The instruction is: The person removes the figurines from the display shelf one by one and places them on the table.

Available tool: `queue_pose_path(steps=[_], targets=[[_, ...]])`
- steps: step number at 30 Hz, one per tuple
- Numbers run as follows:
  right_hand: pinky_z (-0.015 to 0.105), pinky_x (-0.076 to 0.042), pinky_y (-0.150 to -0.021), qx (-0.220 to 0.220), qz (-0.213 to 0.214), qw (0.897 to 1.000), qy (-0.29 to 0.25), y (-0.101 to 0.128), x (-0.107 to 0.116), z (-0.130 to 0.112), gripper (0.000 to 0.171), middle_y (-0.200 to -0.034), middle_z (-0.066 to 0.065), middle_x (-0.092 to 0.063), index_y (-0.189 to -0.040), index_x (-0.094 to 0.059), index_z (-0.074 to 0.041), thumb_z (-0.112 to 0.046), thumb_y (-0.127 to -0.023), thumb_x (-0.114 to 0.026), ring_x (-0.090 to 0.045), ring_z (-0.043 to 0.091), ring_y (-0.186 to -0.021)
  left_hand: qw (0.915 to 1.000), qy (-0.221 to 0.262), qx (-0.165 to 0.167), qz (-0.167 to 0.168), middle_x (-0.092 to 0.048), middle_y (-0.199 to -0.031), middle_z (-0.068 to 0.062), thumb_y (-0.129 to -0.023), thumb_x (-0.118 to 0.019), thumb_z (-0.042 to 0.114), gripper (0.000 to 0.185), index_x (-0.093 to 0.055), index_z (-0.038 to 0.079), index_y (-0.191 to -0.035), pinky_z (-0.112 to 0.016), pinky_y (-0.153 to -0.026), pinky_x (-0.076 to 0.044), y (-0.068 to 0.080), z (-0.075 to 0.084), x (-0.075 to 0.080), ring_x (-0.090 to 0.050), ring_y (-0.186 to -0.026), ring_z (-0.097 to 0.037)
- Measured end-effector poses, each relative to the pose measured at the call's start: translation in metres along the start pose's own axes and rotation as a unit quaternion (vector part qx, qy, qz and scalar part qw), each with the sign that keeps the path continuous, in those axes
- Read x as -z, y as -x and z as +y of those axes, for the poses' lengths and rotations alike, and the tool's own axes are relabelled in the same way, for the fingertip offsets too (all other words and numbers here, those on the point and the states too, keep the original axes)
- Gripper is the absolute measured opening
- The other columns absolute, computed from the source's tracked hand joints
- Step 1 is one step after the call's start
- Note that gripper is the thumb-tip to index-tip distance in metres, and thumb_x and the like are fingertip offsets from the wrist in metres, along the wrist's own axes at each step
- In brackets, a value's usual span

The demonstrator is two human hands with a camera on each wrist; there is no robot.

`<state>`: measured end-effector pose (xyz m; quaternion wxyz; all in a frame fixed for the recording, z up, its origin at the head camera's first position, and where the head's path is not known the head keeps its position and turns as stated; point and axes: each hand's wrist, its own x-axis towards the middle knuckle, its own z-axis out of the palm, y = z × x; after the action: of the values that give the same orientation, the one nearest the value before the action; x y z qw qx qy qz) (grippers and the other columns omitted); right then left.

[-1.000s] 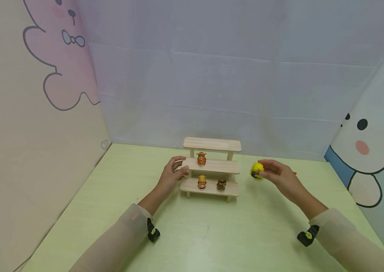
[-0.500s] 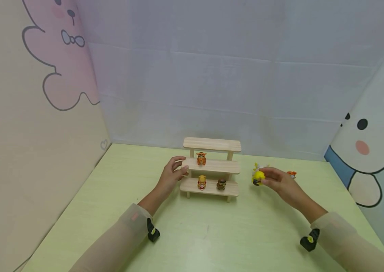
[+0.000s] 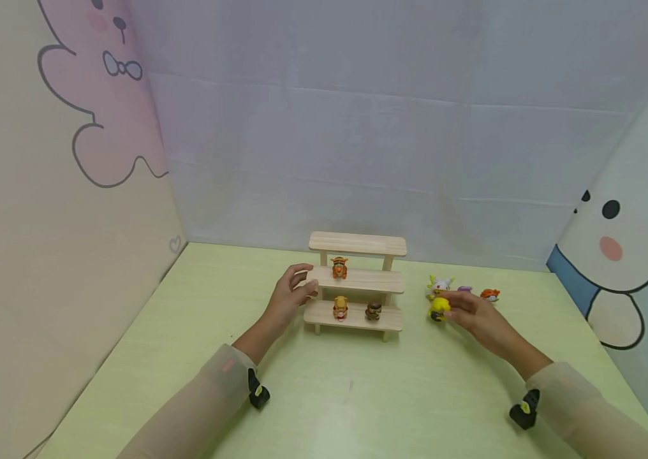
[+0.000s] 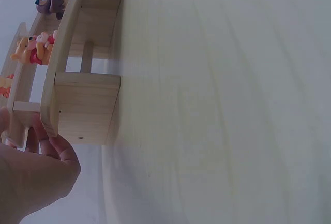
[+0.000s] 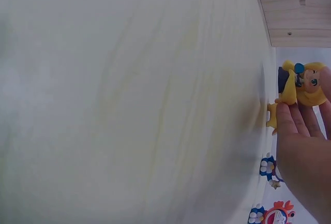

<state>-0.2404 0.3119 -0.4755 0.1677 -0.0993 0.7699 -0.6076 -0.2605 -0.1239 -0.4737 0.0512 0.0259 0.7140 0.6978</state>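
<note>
My right hand (image 3: 476,317) pinches the yellow figurine (image 3: 438,308) just right of the wooden shelf (image 3: 358,280). My left hand (image 3: 289,296) grips the shelf's left end.

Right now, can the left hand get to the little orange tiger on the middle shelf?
Probably yes. The left hand grips that shelf's left end, the orange tiger stands close by, and nothing sits between them.

Our left hand (image 3: 288,298) reaches forward, fingers curled and gripping; our right hand (image 3: 473,313) stretches out low, fingertips pinching.
</note>
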Motion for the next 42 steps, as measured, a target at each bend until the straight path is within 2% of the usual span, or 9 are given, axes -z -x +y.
queue_pose_path(steps=[13, 22, 34, 42], targets=[[0.019, -0.05, -0.094, -0.007, -0.011, 1.0, 0.005, 0.003, 0.002, 0.011, 0.06, -0.157, 0.033, -0.035, -0.153, -0.036, 0.008, -0.018, -0.105, -0.062, -0.058, -0.005, -0.115, 1.0, -0.004, -0.004, 0.005, -0.058, -0.143, -0.014, -0.102, -0.068, 0.026, 0.048, -0.051, 0.016, -0.145, -0.034, -0.085, -0.051, 0.0, 0.0, -0.001, -0.067, -0.099, -0.02], [0.018, -0.05, -0.093, -0.008, -0.003, 1.0, 0.023, 0.003, 0.002, 0.016, 0.055, -0.15, 0.03, -0.044, -0.15, -0.039, 0.008, -0.016, -0.106, -0.061, -0.058, -0.006, -0.113, 1.0, -0.006, -0.004, 0.004, -0.056, -0.146, -0.013, -0.102, -0.068, 0.027, 0.049, -0.05, 0.016, -0.146, -0.034, -0.086, -0.052, 0.001, 0.002, -0.002, -0.067, -0.1, -0.021], [0.017, -0.049, -0.095, -0.017, -0.017, 1.0, 0.01, 0.004, 0.004, 0.013, 0.062, -0.157, 0.033, -0.035, -0.153, -0.034, 0.007, -0.017, -0.104, -0.064, -0.057, -0.005, -0.115, 1.0, -0.005, -0.003, 0.003, -0.056, -0.147, -0.013, -0.102, -0.068, 0.028, 0.05, -0.05, 0.016, -0.147, -0.035, -0.088, -0.052, 0.002, 0.001, -0.002, -0.067, -0.101, -0.022], [0.017, -0.049, -0.095, -0.001, -0.018, 1.0, 0.01, 0.005, 0.008, 0.003, 0.059, -0.156, 0.033, -0.036, -0.151, -0.037, 0.009, -0.016, -0.105, -0.063, -0.057, -0.007, -0.118, 1.0, 0.0, -0.008, -0.001, -0.058, -0.143, -0.013, -0.102, -0.068, 0.026, 0.049, -0.05, 0.015, -0.147, -0.034, -0.085, -0.051, 0.002, 0.002, -0.002, -0.067, -0.099, -0.02]])
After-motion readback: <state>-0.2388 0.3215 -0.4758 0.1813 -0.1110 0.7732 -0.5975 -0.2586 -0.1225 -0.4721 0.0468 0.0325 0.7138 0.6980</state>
